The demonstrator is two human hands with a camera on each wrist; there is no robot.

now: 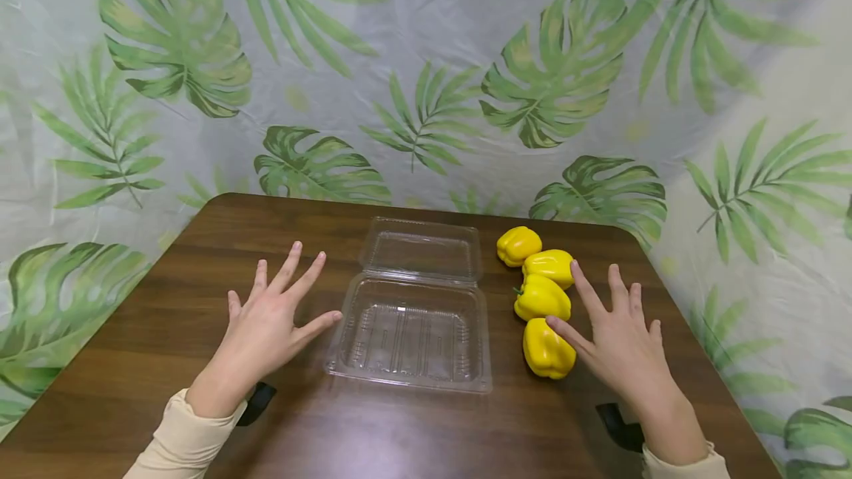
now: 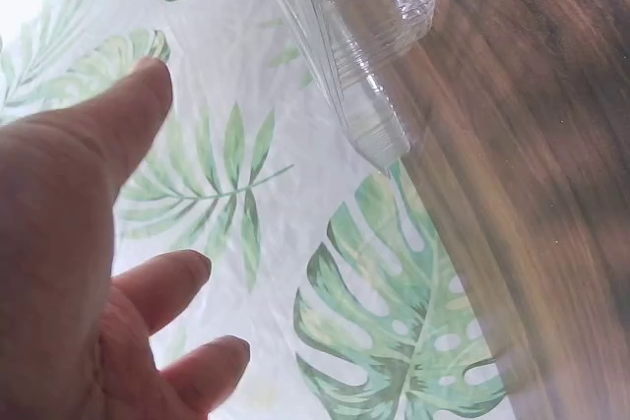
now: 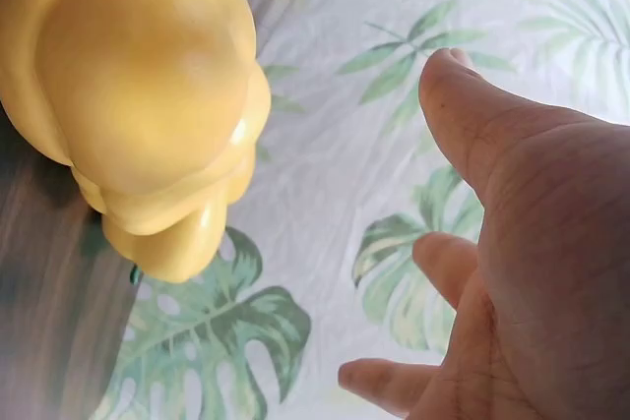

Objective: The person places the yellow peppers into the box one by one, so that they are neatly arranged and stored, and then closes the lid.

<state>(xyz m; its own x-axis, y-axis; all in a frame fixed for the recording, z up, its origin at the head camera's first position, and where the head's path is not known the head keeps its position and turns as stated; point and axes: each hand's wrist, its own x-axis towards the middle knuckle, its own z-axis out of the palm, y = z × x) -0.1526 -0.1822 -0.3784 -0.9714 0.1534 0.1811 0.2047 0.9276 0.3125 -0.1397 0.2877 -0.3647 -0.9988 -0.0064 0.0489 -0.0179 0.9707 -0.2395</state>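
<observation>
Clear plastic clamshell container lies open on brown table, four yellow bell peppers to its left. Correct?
Wrong side: the head view shows the four yellow bell peppers to the right of the open clear plastic clamshell container.

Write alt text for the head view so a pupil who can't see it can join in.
A left hand and right hand, both empty and spread, flank an open clear plastic box on a brown table. Four yellow peppers lie between the box and right hand; a leaf-patterned sheet hangs behind.
</observation>
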